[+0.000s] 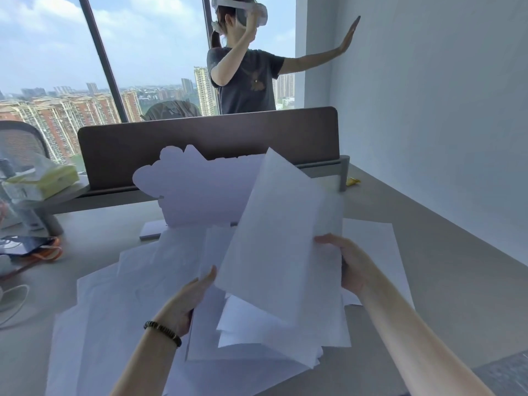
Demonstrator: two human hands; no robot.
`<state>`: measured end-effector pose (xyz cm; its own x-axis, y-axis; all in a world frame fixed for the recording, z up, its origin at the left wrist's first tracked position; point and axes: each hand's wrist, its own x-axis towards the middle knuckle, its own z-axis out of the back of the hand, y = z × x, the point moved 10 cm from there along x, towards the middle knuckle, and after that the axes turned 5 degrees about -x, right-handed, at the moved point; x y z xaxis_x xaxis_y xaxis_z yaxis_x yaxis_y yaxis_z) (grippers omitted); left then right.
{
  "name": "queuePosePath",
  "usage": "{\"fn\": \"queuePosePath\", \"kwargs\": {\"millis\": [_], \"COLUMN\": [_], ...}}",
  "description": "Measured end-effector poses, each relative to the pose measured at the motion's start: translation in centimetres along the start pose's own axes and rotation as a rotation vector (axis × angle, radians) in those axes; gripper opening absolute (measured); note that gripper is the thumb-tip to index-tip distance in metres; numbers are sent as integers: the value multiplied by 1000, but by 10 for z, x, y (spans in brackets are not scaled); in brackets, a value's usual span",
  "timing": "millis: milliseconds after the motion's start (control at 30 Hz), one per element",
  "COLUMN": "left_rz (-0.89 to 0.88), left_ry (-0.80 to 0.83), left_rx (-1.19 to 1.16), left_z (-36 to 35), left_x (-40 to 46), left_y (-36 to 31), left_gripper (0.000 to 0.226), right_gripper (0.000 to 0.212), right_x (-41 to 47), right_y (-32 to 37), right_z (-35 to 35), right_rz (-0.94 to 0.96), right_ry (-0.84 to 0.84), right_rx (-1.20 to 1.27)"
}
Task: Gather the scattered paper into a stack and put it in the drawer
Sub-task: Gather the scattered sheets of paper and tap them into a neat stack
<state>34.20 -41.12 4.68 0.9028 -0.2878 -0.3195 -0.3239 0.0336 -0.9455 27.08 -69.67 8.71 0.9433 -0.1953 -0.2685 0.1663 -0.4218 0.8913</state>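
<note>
Head view: a tissue pack point(43, 180) is sitting at the far left of the desk point(445, 281). Loose sheets point(120, 304) are lying scattered across the desk's middle. The left hand point(185, 302) is pressing straight fingers against the raised bundle of paper point(274, 241), while the right hand point(347, 262) is gripping its right edge, fingers curled behind. Beyond the divider point(205, 144), another person point(245, 78) is standing.
</note>
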Motion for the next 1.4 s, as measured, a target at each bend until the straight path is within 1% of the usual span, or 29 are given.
{"fn": "queuePosePath", "kwargs": {"millis": [67,100,133,167,233,267,300,333,400,433,467,533,600,667,700,767,800,867,900,967,1000,1033,1067,1133,1200,1233,1267,1300,1400], "left_rz": [-24,-52,-38,-27,-21,-25,-37,-27,15,24,32,41,43,62,60,50,47,36,25,1,0,-3,-1,-2,3,2,-4,1,34], "left_ry": [55,44,13,8,-5,-11,-4,-3,-19,-17,-15,1,2,6,11,6,8,7,4,21,33,41,41,78,121,116,113,111,124], "left_rx": [7,3,23,9,-35,-36,-50,-66,-75,-72,-66,-57,-87,-123,-122,-118,-113,-102,-94,-74,-57,-47,-43,-65,-89,-95,-95,-88,-81], "left_z": [2,8,11,12,9,7,5,5,5,4,3,3,5,5,4,4,2,2,3,3,3,2,0,-11,-25,-29,-31,-33,-34], "left_x": [5,10,11,13,9,9,9,12,12,12,11,11,13,14,14,15,15,15,14,13,14,14,14,11,8,7,4,2,2], "left_y": [2,4,7,10,6,5,4,8,11,12,12,13,15,17,16,16,15,13,11,7,7,7,6,4,3,3,2,2,6], "left_gripper": [107,123,128,123,102,100,102,97,60,46,40,36,36,36,35,35,38,51,68,109,118,117,106,74,37,19,8,6,30], "right_gripper": [15,16,19,26,50,59,63,61,39,27,20,15,15,21,27,46,51,43,38,34,34,35,35,38,40,40,39,39,43], "right_x": [5,9,12,13,14,14,15,17,17,16,16,16,16,15,14,15,15,13,13,15,15,17,18,22,28,32,35,37,44], "right_y": [-19,-26,-30,-32,-30,-29,-26,-25,-23,-23,-23,-25,-26,-27,-26,-18,-14,-9,-9,-11,-12,-14,-16,-22,-31,-36,-39,-42,-48], "right_z": [17,30,42,50,55,57,58,61,61,61,62,67,70,70,66,59,56,52,51,50,47,44,40,29,17,13,9,4,2], "right_rz": [-59,-82,-92,-93,-69,-52,-32,-21,-48,-72,-83,-95,-94,-89,-66,24,65,118,129,140,142,144,143,126,96,83,78,76,62], "right_ry": [-49,-105,-149,-191,-200,-198,-201,-209,-208,-202,-196,-199,-187,-171,-158,-141,-133,-130,-124,-116,-109,-106,-102,-85,-79,-88,-102,-114,-181], "right_rx": [-140,-226,-298,-363,-477,-534,-580,-610,-573,-542,-521,-499,-541,-600,-625,-679,-698,-680,-642,-562,-528,-508,-498,-468,-427,-417,-405,-402,-397]}}
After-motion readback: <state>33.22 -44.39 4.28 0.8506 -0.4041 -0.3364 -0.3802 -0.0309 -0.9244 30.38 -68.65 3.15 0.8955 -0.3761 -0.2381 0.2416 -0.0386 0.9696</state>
